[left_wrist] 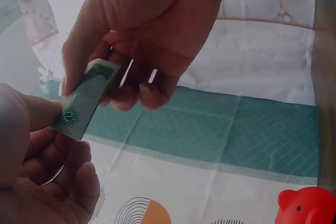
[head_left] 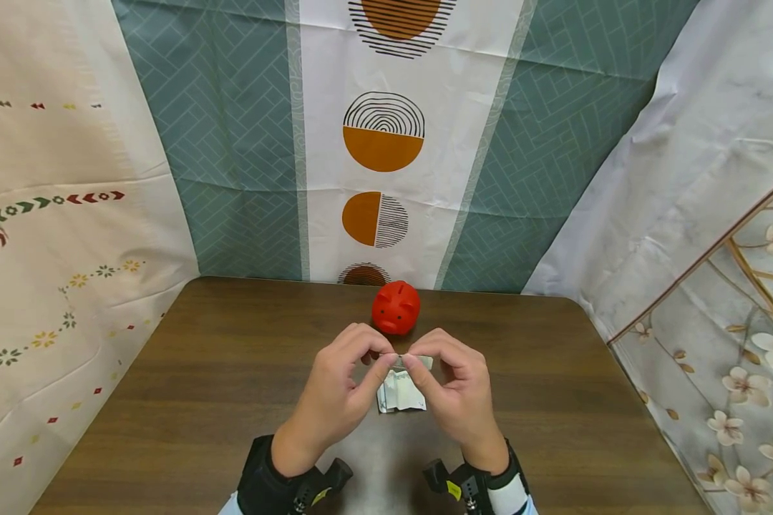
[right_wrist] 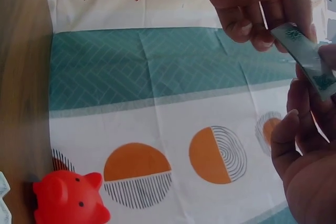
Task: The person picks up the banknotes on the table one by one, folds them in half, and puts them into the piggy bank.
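A small folded banknote (left_wrist: 86, 98) with green print is stretched between my two hands. My left hand (head_left: 338, 383) pinches one end between thumb and fingers. At the other end, my right hand (head_left: 454, 383) has the same kind of pinch, with both thumbs close together. In the right wrist view the folded note (right_wrist: 304, 59) appears as a narrow strip. Below the hands, pale creased paper money (head_left: 401, 393) lies on the table, partly hidden by the fingers. Just beyond the fingertips stands a red piggy bank (head_left: 396, 307), facing me.
The brown wooden table (head_left: 245, 343) has its far edge against a hanging patterned cloth (head_left: 251, 143). More printed cloths hang on the left (head_left: 84, 236) and right (head_left: 670, 214). The piggy bank stands near the far edge.
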{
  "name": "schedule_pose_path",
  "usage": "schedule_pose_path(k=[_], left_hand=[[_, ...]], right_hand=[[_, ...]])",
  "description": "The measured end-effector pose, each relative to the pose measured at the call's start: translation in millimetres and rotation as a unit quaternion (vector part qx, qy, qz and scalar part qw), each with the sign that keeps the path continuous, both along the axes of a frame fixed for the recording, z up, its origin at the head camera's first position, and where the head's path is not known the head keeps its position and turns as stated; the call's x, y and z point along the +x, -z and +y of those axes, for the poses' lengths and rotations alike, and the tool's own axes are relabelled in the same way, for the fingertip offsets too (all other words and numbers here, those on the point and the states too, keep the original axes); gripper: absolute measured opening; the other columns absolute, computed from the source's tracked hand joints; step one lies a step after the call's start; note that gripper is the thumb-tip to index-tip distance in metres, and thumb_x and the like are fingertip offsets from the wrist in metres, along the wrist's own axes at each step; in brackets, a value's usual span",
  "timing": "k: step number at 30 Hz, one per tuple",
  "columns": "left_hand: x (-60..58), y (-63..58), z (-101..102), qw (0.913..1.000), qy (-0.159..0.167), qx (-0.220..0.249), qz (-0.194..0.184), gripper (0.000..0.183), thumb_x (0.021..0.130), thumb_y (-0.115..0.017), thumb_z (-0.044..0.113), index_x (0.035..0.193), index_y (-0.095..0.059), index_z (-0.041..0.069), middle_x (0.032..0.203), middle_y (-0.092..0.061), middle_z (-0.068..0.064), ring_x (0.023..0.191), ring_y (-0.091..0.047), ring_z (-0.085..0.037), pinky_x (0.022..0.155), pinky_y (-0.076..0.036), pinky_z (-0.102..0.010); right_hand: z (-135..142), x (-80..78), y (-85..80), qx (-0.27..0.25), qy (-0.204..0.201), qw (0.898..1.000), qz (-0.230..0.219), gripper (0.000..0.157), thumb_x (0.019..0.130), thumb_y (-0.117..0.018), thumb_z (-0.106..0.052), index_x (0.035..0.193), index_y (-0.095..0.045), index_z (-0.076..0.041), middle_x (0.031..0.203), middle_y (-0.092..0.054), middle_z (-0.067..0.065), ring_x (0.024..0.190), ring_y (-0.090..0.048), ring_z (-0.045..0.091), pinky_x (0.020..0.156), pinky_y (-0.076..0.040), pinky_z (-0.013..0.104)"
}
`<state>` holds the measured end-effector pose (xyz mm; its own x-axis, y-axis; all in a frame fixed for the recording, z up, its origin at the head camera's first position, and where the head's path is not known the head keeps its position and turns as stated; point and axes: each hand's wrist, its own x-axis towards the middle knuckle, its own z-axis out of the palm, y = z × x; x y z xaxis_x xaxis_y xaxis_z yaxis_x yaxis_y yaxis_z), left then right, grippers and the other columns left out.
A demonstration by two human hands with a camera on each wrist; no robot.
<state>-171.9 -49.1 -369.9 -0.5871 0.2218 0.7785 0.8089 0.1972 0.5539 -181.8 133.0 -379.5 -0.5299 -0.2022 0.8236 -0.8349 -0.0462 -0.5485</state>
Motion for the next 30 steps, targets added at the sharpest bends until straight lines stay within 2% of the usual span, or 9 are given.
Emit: schedule_pose_path(k=[5, 7, 10, 14, 20, 24, 30], left_hand=[[-0.3, 1.4, 1.1, 0.9999, 0.005, 0.012, -0.005, 0.014, 0.093, -0.07, 0.0, 0.094, -0.064, 0.012, 0.088, -0.062, 0.003, 0.084, -0.054, -0.01, 0.069, -0.051, -0.028], [-0.3, 1.9, 1.7, 0.9998, 0.003, 0.018, -0.005, 0.014, 0.092, -0.07, 0.0, 0.094, -0.065, 0.012, 0.087, -0.062, 0.003, 0.082, -0.054, -0.009, 0.069, -0.05, -0.026], [-0.6, 2.7, 1.8, 0.9995, -0.005, 0.028, -0.009, 0.013, 0.092, -0.071, 0.0, 0.093, -0.066, 0.013, 0.086, -0.063, 0.003, 0.08, -0.054, -0.009, 0.068, -0.05, -0.023], [-1.9, 4.2, 1.0, 0.9992, -0.012, 0.036, -0.016, 0.013, 0.093, -0.071, 0.0, 0.092, -0.067, 0.012, 0.084, -0.062, 0.002, 0.078, -0.053, -0.009, 0.067, -0.05, -0.024], [-2.8, 5.3, 1.3, 0.9987, 0.005, 0.048, -0.015, 0.014, 0.092, -0.071, 0.0, 0.092, -0.068, 0.013, 0.084, -0.062, 0.002, 0.077, -0.053, -0.009, 0.065, -0.049, -0.022], [-1.5, 4.5, 1.2, 0.9982, 0.001, 0.055, -0.022, 0.014, 0.092, -0.072, 0.0, 0.091, -0.068, 0.013, 0.083, -0.063, 0.002, 0.077, -0.054, -0.009, 0.066, -0.05, -0.022], [0.2, 2.6, 0.1, 0.9972, -0.006, 0.068, -0.03, 0.014, 0.091, -0.072, -0.002, 0.092, -0.07, 0.012, 0.084, -0.065, 0.0, 0.077, -0.056, -0.009, 0.067, -0.052, -0.022]], right_hand=[[1.9, -0.7, 0.2, -0.008, -0.006, 1.0, 0.0, 0.02, 0.083, -0.066, 0.021, 0.093, -0.07, 0.004, 0.081, -0.066, 0.014, 0.078, -0.06, 0.019, 0.066, -0.053, 0.027], [2.3, -0.5, -0.3, -0.01, -0.009, 1.0, -0.001, 0.019, 0.084, -0.067, 0.02, 0.094, -0.07, 0.004, 0.081, -0.066, 0.014, 0.079, -0.06, 0.019, 0.067, -0.054, 0.027], [2.8, -0.2, -1.2, -0.009, -0.007, 1.0, -0.007, 0.018, 0.086, -0.066, 0.018, 0.096, -0.07, 0.004, 0.083, -0.067, 0.013, 0.08, -0.061, 0.019, 0.07, -0.055, 0.026], [3.9, 0.3, -1.4, -0.008, 0.003, 1.0, -0.014, 0.018, 0.087, -0.065, 0.018, 0.096, -0.07, 0.003, 0.083, -0.066, 0.014, 0.08, -0.062, 0.019, 0.075, -0.056, 0.025], [5.4, -0.2, -0.9, -0.023, -0.004, 1.0, -0.008, 0.017, 0.086, -0.065, 0.018, 0.094, -0.071, 0.004, 0.081, -0.065, 0.015, 0.078, -0.061, 0.019, 0.072, -0.056, 0.026], [6.0, -0.7, -0.7, -0.034, -0.02, 0.999, -0.012, 0.016, 0.088, -0.062, 0.018, 0.095, -0.071, 0.005, 0.082, -0.065, 0.013, 0.077, -0.06, 0.02, 0.071, -0.056, 0.026], [6.8, 2.0, -1.9, -0.051, -0.006, 0.998, -0.022, 0.016, 0.09, -0.063, 0.016, 0.094, -0.072, 0.005, 0.08, -0.064, 0.014, 0.076, -0.059, 0.021, 0.071, -0.057, 0.025]])
